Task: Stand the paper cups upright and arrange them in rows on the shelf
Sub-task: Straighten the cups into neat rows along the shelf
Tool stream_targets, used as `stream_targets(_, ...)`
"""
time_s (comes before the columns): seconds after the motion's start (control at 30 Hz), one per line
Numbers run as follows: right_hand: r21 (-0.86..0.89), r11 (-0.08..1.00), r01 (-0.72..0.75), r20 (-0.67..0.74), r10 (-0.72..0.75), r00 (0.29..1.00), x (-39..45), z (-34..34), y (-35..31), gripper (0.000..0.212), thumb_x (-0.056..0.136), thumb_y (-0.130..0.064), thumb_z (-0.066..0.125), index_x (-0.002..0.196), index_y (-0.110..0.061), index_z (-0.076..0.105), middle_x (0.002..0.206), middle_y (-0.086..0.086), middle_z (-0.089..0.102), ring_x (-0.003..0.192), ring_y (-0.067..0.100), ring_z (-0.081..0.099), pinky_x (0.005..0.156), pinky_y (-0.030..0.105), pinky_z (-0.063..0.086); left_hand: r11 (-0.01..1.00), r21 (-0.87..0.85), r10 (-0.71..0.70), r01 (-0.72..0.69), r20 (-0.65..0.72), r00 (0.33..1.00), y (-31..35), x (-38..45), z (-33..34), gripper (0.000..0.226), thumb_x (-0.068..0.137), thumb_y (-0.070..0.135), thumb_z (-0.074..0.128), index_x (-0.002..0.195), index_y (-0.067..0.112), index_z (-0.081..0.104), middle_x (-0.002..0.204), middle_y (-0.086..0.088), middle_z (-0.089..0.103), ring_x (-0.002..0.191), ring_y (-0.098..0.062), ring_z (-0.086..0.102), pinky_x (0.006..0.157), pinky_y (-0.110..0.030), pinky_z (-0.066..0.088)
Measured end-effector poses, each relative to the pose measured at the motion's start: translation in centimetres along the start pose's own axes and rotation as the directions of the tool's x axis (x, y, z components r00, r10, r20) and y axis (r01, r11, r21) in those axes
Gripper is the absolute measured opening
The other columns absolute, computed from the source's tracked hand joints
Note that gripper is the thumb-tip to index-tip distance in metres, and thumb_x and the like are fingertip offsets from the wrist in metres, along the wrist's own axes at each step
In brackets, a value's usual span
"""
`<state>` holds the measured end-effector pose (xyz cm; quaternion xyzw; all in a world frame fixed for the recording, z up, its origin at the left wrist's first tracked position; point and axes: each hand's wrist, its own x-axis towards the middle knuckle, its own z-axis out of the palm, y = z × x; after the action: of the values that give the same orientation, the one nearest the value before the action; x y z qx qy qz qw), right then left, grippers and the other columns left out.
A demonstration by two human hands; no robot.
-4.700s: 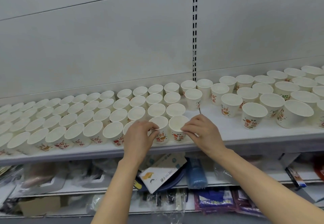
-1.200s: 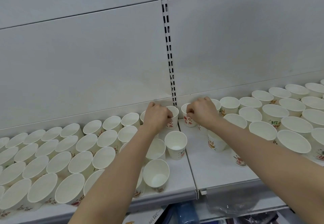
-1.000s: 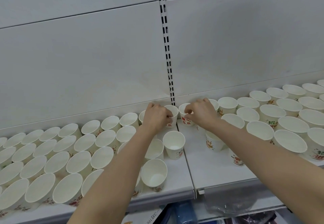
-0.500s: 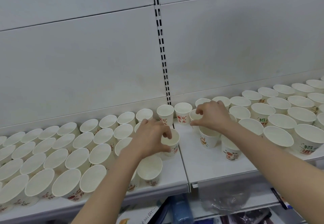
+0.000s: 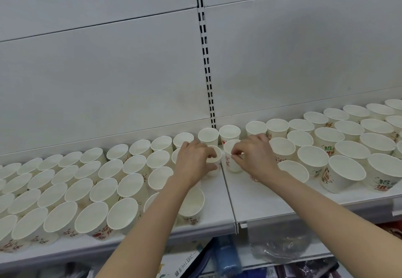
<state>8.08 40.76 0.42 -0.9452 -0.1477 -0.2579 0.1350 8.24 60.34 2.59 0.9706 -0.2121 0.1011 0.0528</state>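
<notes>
Many white paper cups with red print stand upright on the white shelf (image 5: 250,203). To the left of the shelf seam they form tight rows (image 5: 91,182); to the right a looser group (image 5: 348,147) stands. My left hand (image 5: 193,164) grips one cup (image 5: 214,164) in the second row, just left of the seam. My right hand (image 5: 253,156) pinches the rim of another cup (image 5: 231,158) just right of the seam. Two cups (image 5: 218,136) stand behind them against the back wall. One cup (image 5: 192,203) stands alone near the front, partly behind my left forearm.
A slotted upright (image 5: 205,60) runs up the white back panel above the seam. Bare shelf lies in front of my right hand. Below the shelf sit packaged goods: a blue item (image 5: 228,256), a clear plastic bag (image 5: 280,245) and a printed card (image 5: 185,267).
Both hands came forward from the back row. The left one brought a cup up beside the seam, and the right one took hold of a cup and set it next to that.
</notes>
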Motion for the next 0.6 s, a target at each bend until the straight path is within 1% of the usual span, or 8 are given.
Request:
stream_targets(0.07,0.018,1.000,0.020,0.022,-0.020,1.000,-0.1,0.5,-0.3,0.018,0.061,-0.020,0.083,0.061,-0.024,0.065,0.060,-0.007,0.065,0.065,0.023,0.057,0.069,0.035,0.025,1.000,0.014,0.010,-0.010,0.027,1.000,-0.7,-0.2,-0.3,0.033,0.076,0.044,0.072,0.107,0.034,0.066,0.107,0.011,0.064,0.101,-0.017,0.049,0.083,-0.029,0.027)
stream_targets(0.13,0.043,0.999,0.028,0.040,-0.030,0.999,-0.2,0.7,0.1,0.019,0.060,-0.025,0.086,0.069,-0.022,0.069,0.068,-0.006,0.068,0.071,0.024,0.060,0.072,0.034,0.023,1.000,0.026,0.009,-0.009,0.018,1.000,-1.5,-0.4,-0.6,0.029,0.077,0.039,0.072,0.105,0.034,0.067,0.107,0.011,0.065,0.099,-0.018,0.050,0.083,-0.029,0.028)
stream_targets(0.23,0.042,0.998,0.043,0.096,-0.047,0.994,-0.1,0.5,0.7,0.021,0.062,-0.023,0.084,0.079,-0.023,0.072,0.080,-0.007,0.071,0.082,0.023,0.060,0.077,0.033,0.022,1.000,-0.002,-0.020,0.020,0.007,1.000,-1.9,0.0,-0.8,0.016,0.081,0.034,0.069,0.097,0.034,0.070,0.098,0.012,0.068,0.094,-0.017,0.052,0.084,-0.030,0.032)
stream_targets(0.3,0.029,0.999,0.045,0.153,-0.049,0.987,0.2,0.4,0.8,0.013,0.071,-0.021,0.078,0.082,-0.024,0.072,0.085,-0.007,0.071,0.088,0.021,0.058,0.081,0.032,0.022,0.999,-0.020,-0.033,0.034,0.005,0.999,-1.6,0.4,-0.7,0.011,0.081,0.031,0.067,0.091,0.033,0.071,0.091,0.012,0.070,0.092,-0.016,0.054,0.081,-0.029,0.031)
stream_targets(0.33,0.017,0.999,0.048,0.175,-0.051,0.983,0.5,0.4,0.7,0.008,0.074,-0.021,0.074,0.082,-0.023,0.071,0.085,-0.007,0.071,0.088,0.021,0.057,0.082,0.032,0.023,0.999,-0.029,-0.041,0.041,0.005,0.999,-1.4,0.5,-0.6,0.010,0.081,0.030,0.066,0.089,0.033,0.072,0.089,0.012,0.070,0.091,-0.016,0.055,0.079,-0.029,0.030)
stream_targets(0.4,0.015,0.999,0.041,0.170,-0.043,0.985,0.6,0.7,0.5,0.005,0.076,-0.017,0.071,0.078,-0.021,0.071,0.079,-0.005,0.069,0.084,0.023,0.057,0.080,0.033,0.025,0.997,-0.044,-0.059,0.060,0.010,0.998,-1.2,0.7,-0.5,0.011,0.081,0.027,0.065,0.088,0.031,0.073,0.087,0.010,0.071,0.090,-0.016,0.057,0.077,-0.028,0.030)
stream_targets(0.5,0.010,1.000,0.017,0.114,-0.018,0.993,0.3,1.3,0.7,0.010,0.071,-0.009,0.069,0.070,-0.019,0.068,0.070,-0.003,0.066,0.075,0.027,0.057,0.074,0.033,0.024,0.997,-0.052,-0.065,0.065,-0.006,0.998,-1.1,1.0,-0.2,0.011,0.081,0.026,0.066,0.088,0.030,0.073,0.087,0.009,0.071,0.090,-0.016,0.058,0.078,-0.029,0.031)
stream_targets(0.6,-0.001,1.000,0.002,0.110,-0.002,0.994,0.1,1.3,1.1,0.012,0.071,-0.007,0.069,0.072,-0.018,0.069,0.071,-0.002,0.067,0.077,0.028,0.057,0.076,0.034,0.026,0.995,-0.095,-0.032,0.031,-0.006,0.999,-0.8,1.3,-0.1,0.011,0.080,0.030,0.069,0.090,0.030,0.074,0.090,0.010,0.072,0.090,-0.016,0.059,0.080,-0.030,0.035)
